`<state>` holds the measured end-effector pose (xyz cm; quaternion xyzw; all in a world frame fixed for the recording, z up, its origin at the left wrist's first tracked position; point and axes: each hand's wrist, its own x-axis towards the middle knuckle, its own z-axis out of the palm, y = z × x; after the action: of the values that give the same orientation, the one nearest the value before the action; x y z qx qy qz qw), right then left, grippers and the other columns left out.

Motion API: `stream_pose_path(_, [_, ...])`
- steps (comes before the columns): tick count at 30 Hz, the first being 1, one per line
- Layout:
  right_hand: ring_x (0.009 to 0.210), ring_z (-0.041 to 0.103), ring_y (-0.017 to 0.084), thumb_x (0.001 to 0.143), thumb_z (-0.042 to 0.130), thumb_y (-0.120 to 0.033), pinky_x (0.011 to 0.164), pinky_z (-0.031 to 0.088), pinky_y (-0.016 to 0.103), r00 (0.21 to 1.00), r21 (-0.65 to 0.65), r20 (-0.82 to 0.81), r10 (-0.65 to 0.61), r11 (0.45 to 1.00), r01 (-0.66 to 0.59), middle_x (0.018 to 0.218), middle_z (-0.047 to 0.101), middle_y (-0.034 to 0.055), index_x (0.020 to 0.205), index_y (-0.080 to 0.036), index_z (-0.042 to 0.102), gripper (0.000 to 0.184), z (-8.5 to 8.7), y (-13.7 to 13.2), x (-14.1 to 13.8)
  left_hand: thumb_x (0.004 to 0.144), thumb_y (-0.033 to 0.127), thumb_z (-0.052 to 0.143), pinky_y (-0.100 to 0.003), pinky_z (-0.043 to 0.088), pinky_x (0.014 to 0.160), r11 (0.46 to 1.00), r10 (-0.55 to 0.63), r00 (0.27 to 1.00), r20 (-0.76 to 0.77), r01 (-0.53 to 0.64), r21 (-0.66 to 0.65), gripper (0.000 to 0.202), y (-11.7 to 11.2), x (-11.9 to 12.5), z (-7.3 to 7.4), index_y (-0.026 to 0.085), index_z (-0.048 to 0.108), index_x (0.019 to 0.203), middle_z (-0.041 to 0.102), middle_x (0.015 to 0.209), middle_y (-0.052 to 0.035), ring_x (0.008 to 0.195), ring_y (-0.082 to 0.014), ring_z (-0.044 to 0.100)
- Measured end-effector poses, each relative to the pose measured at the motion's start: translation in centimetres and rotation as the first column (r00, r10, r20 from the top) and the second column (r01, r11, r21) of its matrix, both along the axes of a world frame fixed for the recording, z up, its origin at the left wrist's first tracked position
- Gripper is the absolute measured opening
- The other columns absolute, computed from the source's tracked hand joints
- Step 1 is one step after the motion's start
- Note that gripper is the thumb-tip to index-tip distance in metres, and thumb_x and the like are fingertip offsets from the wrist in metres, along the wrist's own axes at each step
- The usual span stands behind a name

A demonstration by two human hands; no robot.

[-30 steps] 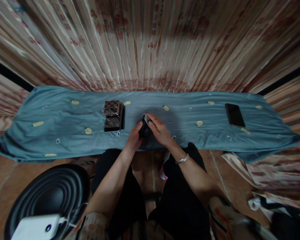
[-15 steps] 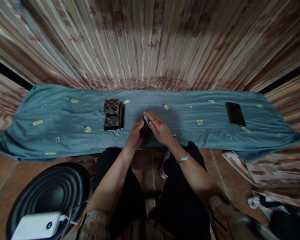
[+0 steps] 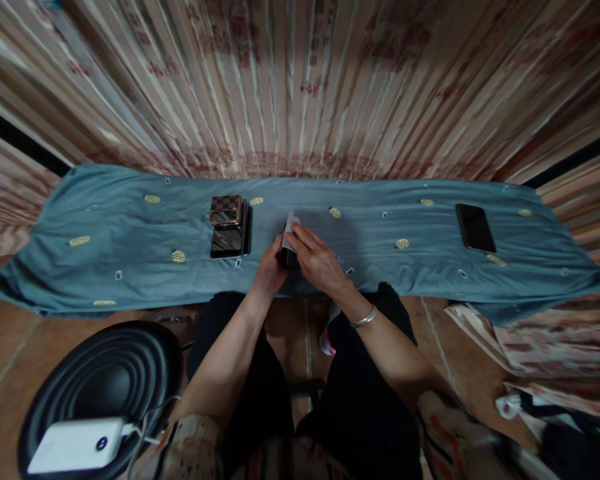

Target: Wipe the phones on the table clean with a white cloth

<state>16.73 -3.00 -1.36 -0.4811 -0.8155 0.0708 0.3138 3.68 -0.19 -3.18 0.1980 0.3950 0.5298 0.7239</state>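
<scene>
My left hand (image 3: 271, 268) is closed around a dark, phone-like object (image 3: 289, 259) held over the middle of the cloth-covered table (image 3: 205, 283). My right hand (image 3: 320, 259) presses a small pale wiping cloth (image 3: 289, 233) against the upper part of that object, fingers laid over it. Much of the dark object is hidden by the fingers and the pale cloth. Left of my hands, a folded flip phone with a brown checkered cover (image 3: 226, 202) rests on a stack of dark phones (image 3: 227, 241).
Another black phone (image 3: 475, 227) lies at the table's right side. On a round black stool (image 3: 103, 373) at lower left sits a white power bank (image 3: 77, 445) with a cable. Pleated curtains (image 3: 300, 87) hang right behind the table.
The pale cloth now lies flatter and shows more over the dark object. My right fingers have shifted slightly left across it. The view has moved a little.
</scene>
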Motion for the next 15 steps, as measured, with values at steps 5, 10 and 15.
stream_pose_path(5, [0.144, 0.045, 0.028, 0.097, 0.037, -0.010, 0.121, 0.041, 0.050, 1.000, 0.006, 0.029, 0.000, 1.000, 0.000, 0.148, 0.055, 0.0172, 0.139, -0.012, 0.059, 0.048, 0.5, -0.6, -0.3, 0.090, 0.025, 0.055, -0.037, 0.046, 0.112, 0.999, 0.023, 0.999, 0.026, -0.022, -0.039, 0.018, -0.1, 0.2, 0.6, 0.018, 0.072, 0.094, 0.075, 0.111, -0.0098, 0.129, -0.0240, 0.059])
stream_pose_path(10, [0.139, 0.048, 0.031, 0.098, 0.040, -0.016, 0.117, 0.042, 0.054, 1.000, 0.001, 0.016, 0.025, 1.000, -0.025, 0.145, 0.056, 0.0173, 0.135, -0.015, 0.062, 0.043, 0.9, -1.3, -0.8, 0.089, 0.022, 0.055, -0.035, 0.042, 0.116, 0.998, 0.054, 0.999, -0.003, -0.054, 0.031, 0.019, -0.4, 0.3, 1.1, 0.020, 0.073, 0.090, 0.075, 0.114, -0.0078, 0.129, -0.0232, 0.059])
stream_pose_path(15, [0.130, 0.054, 0.030, 0.099, 0.043, -0.019, 0.112, 0.046, 0.051, 0.999, 0.022, 0.038, 0.034, 0.999, -0.035, 0.141, 0.059, 0.0162, 0.127, -0.015, 0.067, 0.037, 1.1, -2.1, -1.3, 0.087, 0.019, 0.056, -0.035, 0.042, 0.114, 0.996, 0.066, 0.997, -0.049, -0.064, 0.058, 0.017, -0.1, 0.0, 0.2, 0.020, 0.073, 0.086, 0.075, 0.112, -0.0084, 0.126, -0.0229, 0.061])
